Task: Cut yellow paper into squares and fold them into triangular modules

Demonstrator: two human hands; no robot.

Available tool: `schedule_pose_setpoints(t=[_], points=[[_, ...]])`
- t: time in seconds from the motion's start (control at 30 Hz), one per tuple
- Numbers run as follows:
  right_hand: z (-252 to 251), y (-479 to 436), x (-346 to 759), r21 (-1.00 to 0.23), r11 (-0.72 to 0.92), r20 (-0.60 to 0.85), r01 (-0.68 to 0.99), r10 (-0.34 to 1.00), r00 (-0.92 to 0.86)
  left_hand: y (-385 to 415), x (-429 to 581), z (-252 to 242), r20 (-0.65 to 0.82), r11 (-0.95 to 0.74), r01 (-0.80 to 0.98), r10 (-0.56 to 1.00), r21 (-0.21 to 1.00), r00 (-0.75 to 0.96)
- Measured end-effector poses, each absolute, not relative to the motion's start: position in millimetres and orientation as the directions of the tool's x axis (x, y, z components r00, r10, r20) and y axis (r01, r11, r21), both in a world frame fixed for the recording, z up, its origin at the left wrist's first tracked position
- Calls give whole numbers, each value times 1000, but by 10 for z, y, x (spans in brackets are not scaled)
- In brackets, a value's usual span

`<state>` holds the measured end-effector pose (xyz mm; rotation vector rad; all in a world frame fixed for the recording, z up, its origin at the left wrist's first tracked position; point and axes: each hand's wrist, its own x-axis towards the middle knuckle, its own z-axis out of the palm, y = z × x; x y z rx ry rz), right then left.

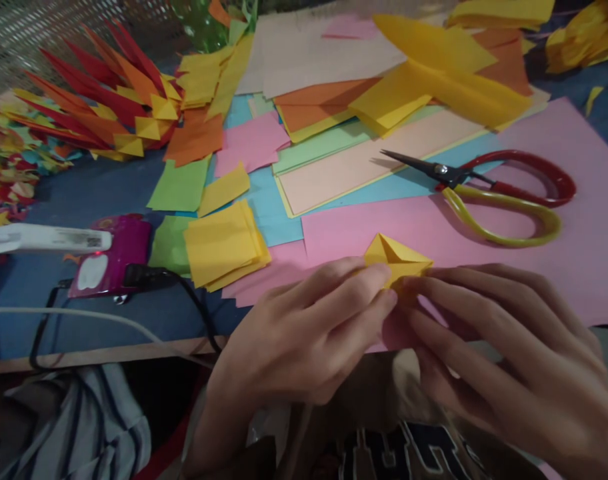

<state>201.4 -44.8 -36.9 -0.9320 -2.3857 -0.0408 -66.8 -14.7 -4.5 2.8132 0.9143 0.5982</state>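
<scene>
A small yellow folded paper [395, 257] is pinched between both hands just above the pink sheets, its upper part opened into triangular flaps. My left hand [309, 327] closes on its left side with thumb and fingertips. On its lower right edge rest the fingertips of my right hand [509, 333], the other fingers bent loosely behind; its thumb is mostly hidden. Left of my hands lies a stack of yellow paper squares [224, 245]. Beyond my right hand a pair of scissors [444, 173], with one red and one yellow handle, lies on the pink paper [534, 267].
A purple power strip [111, 253] with a white plug and cables sits at the left. Behind it stands a red, orange and yellow folded-paper piece [144, 113]. Orange paper [324, 107], green paper [179, 187] and peach strips [334, 163] overlap across the blue table [119, 187].
</scene>
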Motion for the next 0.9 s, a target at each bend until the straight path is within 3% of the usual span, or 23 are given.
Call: schedule_pose_setpoints(t=[0.23, 0.4, 0.47, 0.67, 0.9], points=[[-369, -474, 1994, -185, 736, 513, 651, 638, -575, -152, -625, -53, 349, -734, 654, 671, 185, 654], [-376, -438, 2018, -171, 745, 545, 644, 616, -568, -200, -722, -29, 427, -744, 572, 667, 345, 610], [-360, -376, 2070, -156, 774, 549, 614, 584, -598, -183, -708, -27, 465, -750, 568, 659, 339, 592], [-220, -49, 2273, -120, 833, 509, 540, 518, -687, -55, -589, -37, 259, -802, 553, 596, 224, 760], [-71, 126, 2241, -69, 866, 489, 495, 462, -740, -47, -505, 41, 164, -756, 627, 654, 189, 739]])
